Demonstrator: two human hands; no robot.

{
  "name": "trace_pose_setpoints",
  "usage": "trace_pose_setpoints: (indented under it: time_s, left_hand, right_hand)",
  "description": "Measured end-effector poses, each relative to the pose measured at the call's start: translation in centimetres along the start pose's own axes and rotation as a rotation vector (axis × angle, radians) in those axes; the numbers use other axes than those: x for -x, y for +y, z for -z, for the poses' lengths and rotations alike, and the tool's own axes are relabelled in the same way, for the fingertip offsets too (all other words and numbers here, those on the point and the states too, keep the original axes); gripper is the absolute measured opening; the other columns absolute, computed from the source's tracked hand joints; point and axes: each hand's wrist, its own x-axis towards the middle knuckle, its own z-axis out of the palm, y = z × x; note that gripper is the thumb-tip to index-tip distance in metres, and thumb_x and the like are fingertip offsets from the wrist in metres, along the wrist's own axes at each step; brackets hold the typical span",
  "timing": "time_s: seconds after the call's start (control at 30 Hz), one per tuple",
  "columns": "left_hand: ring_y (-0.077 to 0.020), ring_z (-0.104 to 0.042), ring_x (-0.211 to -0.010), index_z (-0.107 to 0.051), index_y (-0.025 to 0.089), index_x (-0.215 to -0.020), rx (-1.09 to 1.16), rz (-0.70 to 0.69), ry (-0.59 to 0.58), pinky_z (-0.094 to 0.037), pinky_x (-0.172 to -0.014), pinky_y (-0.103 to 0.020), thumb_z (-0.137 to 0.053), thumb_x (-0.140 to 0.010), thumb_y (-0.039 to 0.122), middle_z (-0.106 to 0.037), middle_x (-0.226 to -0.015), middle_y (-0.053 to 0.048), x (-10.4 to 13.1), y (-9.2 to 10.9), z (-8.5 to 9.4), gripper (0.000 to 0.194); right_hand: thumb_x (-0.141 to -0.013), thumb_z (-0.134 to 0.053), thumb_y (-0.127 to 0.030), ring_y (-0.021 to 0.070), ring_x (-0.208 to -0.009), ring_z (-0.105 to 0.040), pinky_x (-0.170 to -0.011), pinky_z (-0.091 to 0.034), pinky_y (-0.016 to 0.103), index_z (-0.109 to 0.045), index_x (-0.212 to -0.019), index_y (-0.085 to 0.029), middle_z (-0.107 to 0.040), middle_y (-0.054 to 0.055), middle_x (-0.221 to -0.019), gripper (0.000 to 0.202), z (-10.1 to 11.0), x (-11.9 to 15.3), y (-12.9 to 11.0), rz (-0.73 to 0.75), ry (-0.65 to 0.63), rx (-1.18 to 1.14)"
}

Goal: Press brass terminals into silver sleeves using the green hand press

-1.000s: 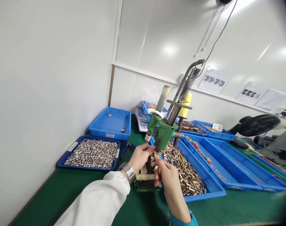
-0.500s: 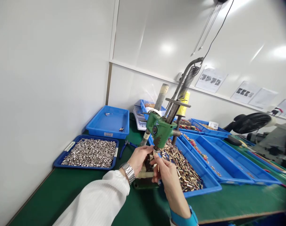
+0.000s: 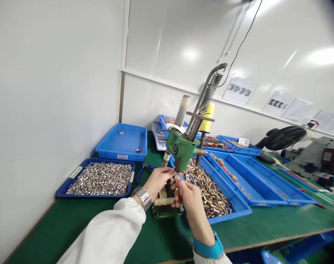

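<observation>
Painted metal press [image 3: 180, 148], smooth plastic tray [image 3: 125, 141], matt cloth sleeve [image 3: 109, 231]

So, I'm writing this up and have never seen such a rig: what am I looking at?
There is no robot: a person works with bare hands, seen from a camera worn on the head, looking forward and down. The left hand, below a metal wristwatch, and the right hand meet under the head of a green press. Whatever their fingers pinch is too small and hidden to name. On the green tabletop, a dark blue tray holds silvery metal pieces; blue-handled pliers lie beside it. Right of the press, a blue bin holds many brass-coloured pieces.
</observation>
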Motion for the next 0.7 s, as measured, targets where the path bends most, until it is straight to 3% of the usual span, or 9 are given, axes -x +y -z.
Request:
trace_pose_setpoints:
  time_s: [0.1,0.33,0.43,0.6,0.7]
  left_hand:
    - [-0.0148,-0.055,-0.048,-0.063,0.017,-0.077,0.078,-0.001,-0.053,-0.041,-0.050,-0.028,-0.071,-0.076,0.045,-0.055,-0.055,0.002,0.1,-0.1,-0.1,0.029]
    - [-0.0111,-0.052,-0.051,-0.062,0.016,-0.072,0.174,-0.006,-0.043,-0.042,-0.055,-0.025,-0.069,-0.078,0.036,-0.055,-0.058,0.002,0.5,-0.1,-0.3,0.022]
    - [-0.0127,-0.056,-0.059,-0.065,0.016,-0.077,0.024,-0.048,0.035,-0.043,-0.060,-0.025,-0.069,-0.079,0.041,-0.061,-0.067,0.000,0.9,0.1,-0.3,0.026]
    - [-0.0179,-0.062,-0.079,-0.070,0.016,-0.087,-0.376,-0.247,0.199,-0.046,-0.072,-0.026,-0.066,-0.082,0.038,-0.070,-0.084,-0.005,0.9,-0.3,-0.1,0.023]
    - [-0.0195,-0.064,-0.085,-0.070,0.018,-0.086,-0.492,-0.344,0.221,-0.048,-0.076,-0.027,-0.062,-0.084,0.032,-0.071,-0.090,-0.006,0.9,-0.7,-0.2,0.016]
  right_hand:
    - [-0.073,-0.067,-0.065,0.0109,-0.031,-0.047,-0.034,-0.043,0.023,-0.061,-0.066,-0.015,-0.049,-0.004,-0.039,0.051,0.1,0.0,0.2,0.017,-0.018,-0.014]
    - [-0.072,-0.062,-0.076,0.0131,-0.031,-0.050,-0.034,-0.043,0.023,-0.060,-0.074,-0.015,-0.051,-0.003,-0.040,0.061,0.1,0.2,1.1,0.011,-0.031,-0.014]
    - [-0.073,-0.055,-0.082,0.0142,-0.032,-0.052,-0.033,-0.040,0.022,-0.059,-0.078,-0.016,-0.053,-0.002,-0.043,0.067,-0.1,0.9,2.4,0.020,-0.028,0.066]
    - [-0.085,-0.039,-0.080,0.0135,-0.035,-0.053,-0.036,-0.035,0.021,-0.060,-0.079,-0.017,-0.055,0.000,-0.047,0.067,0.1,4.1,5.4,0.096,0.034,0.346]
    - [-0.079,-0.041,-0.085,0.0160,-0.038,-0.054,-0.038,-0.039,0.024,-0.062,-0.074,-0.019,-0.055,0.002,-0.045,0.069,1.1,6.0,4.9,0.102,0.030,0.395]
